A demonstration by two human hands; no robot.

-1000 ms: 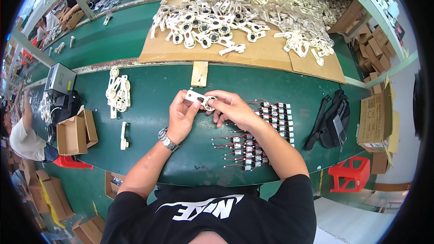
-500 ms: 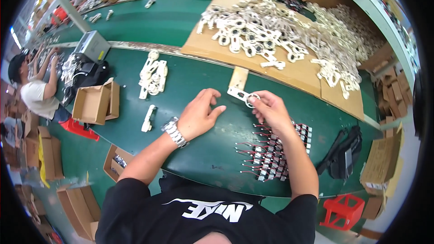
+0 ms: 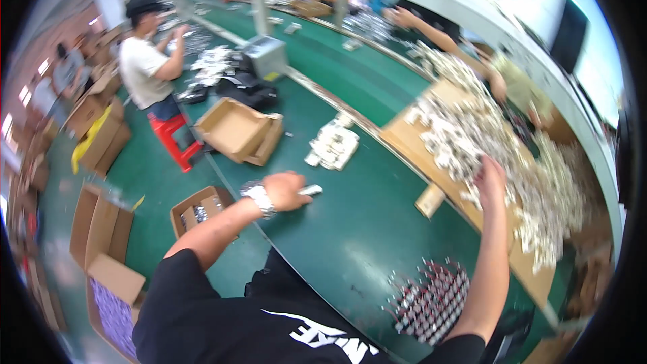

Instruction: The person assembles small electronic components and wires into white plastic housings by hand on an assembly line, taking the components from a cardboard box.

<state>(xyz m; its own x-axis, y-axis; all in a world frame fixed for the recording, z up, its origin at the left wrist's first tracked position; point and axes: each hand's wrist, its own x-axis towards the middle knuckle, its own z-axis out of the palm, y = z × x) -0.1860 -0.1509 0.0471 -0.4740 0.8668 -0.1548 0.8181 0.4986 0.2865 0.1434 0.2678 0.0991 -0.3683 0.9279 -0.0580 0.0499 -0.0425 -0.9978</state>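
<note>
My left hand (image 3: 286, 191) is on the green table with its fingers curled round a white plastic part (image 3: 311, 190), whose end shows beyond the fingertips. Past it lies a small group of similar white parts (image 3: 334, 143). My right hand (image 3: 492, 176) reaches out to the large heap of white plastic parts (image 3: 450, 141) on a cardboard sheet (image 3: 404, 127). Its fingertips are at the heap, blurred, and I cannot see if they hold one. Rows of small dark and silver components with red wires (image 3: 431, 303) sit near my right forearm.
A small wooden block (image 3: 429, 200) rests by the cardboard's edge. Open cardboard boxes (image 3: 232, 128) stand on the table at left, beside a black bag (image 3: 249, 87) and a grey metal box (image 3: 265, 56). A co-worker (image 3: 145, 61) sits at the far left; others work across the table.
The view has swung left. My right hand has moved from the middle of the table out to the heap, and the ringed white part it held no longer shows there. My left hand has closed on a white part.
</note>
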